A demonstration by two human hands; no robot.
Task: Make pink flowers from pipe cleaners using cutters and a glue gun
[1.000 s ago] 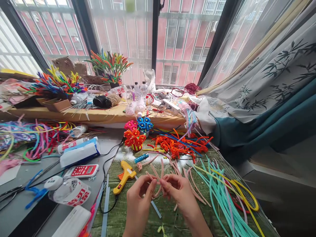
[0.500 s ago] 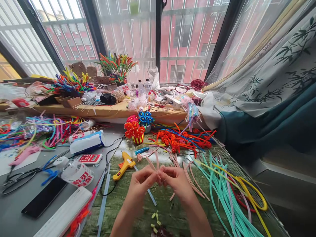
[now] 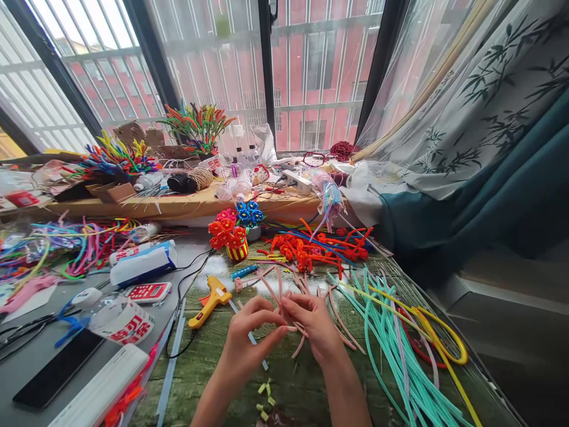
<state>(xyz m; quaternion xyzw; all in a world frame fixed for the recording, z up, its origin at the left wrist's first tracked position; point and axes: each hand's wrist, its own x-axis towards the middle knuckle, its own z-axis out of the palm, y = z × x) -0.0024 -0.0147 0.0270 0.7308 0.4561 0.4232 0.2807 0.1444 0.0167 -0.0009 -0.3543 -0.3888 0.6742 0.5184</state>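
Observation:
Fuzzy pink pipe cleaners (image 3: 268,288) rise in a small bunch from between my hands. My right hand (image 3: 313,325) is closed, its thumb and fingers pinching the bunch low down. Just left of it, my left hand (image 3: 249,337) curves inward, thumb and forefinger tips meeting at a short pink end (image 3: 291,328). The fingers hide the point where the pieces join. More pink pipe cleaners (image 3: 338,317) lie on the green table (image 3: 213,367) behind and right of my hands. A yellow glue gun (image 3: 211,301) rests to the left.
Teal pipe cleaners (image 3: 386,350) spread along the right side. Orange pipe cleaners (image 3: 306,249) pile up behind, beside a striped pot (image 3: 237,251) of pipe-cleaner flowers. At left lie a phone (image 3: 57,369), a plastic bottle (image 3: 122,320) and a white box (image 3: 100,388). Yellow scraps (image 3: 265,394) lie in front.
My left fingers have drawn slightly apart from my right hand and shifted down to a pink end. My right hand keeps its pinch. The whole view has swung a little to the right.

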